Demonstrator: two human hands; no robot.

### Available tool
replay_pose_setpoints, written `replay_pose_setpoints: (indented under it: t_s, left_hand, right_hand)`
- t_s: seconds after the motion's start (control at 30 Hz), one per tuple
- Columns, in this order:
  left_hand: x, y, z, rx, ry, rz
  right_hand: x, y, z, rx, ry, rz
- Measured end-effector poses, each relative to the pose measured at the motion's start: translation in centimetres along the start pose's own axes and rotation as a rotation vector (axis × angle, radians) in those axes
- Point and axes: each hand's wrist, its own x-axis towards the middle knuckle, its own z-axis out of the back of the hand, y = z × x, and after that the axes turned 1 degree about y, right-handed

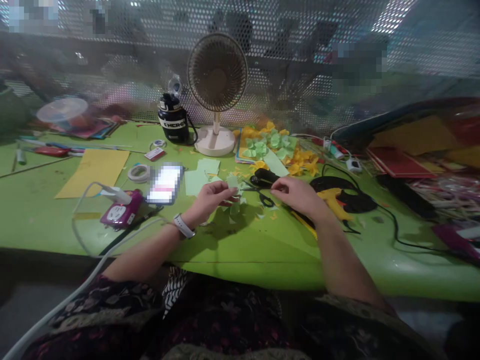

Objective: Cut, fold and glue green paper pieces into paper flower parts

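Observation:
My left hand (214, 198), with a white watch on its wrist, is closed, thumb and fingers pinching a small piece of pale green paper; the fingers partly hide it. Opposite it, my right hand (296, 194) is closed at the handle end of small black scissors (267, 200). One finger loop shows free of the hand, and the blades point left toward the paper. Just behind the scissors lies a black tool (264, 176), its kind unclear. Cut scraps (233, 216) of green paper are strewn below my left fingers. Pale green paper sheets (195, 183) lie behind that hand.
Green and yellow paper flowers (272, 145) are heaped behind my right hand. A yellow glue gun (333, 201) with a black cord lies to its right. Leftward are a phone (165, 184), tape roll (139, 173) and purple power strip (120, 210). A fan (215, 142) and black bottle (173, 122) stand behind.

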Motion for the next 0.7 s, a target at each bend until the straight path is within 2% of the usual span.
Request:
replay_pose_setpoints:
  t_s: [0.1,0.23,0.37,0.53,0.7]
  left_hand:
    - [0.1,-0.1,0.2,0.004,-0.052,-0.004]
    - [0.1,-0.2,0.2,0.020,-0.063,0.003]
    - [0.2,-0.2,0.2,0.014,-0.075,0.008]
    - [0.3,0.0,0.3,0.003,-0.068,-0.018]
    - [0.4,0.1,0.4,0.007,-0.063,-0.028]
  right_hand:
    - [0.5,-0.6,-0.8,-0.284,0.081,-0.011]
    - [0.7,0.1,-2.6,-0.394,0.192,0.008]
    - [0.8,0.2,-2.9,-0.363,0.176,-0.025]
    - [1.2,-0.8,-2.9,-0.415,0.117,-0.017]
    - [2.0,-1.5,-3.7,-0.179,0.150,-0.043]
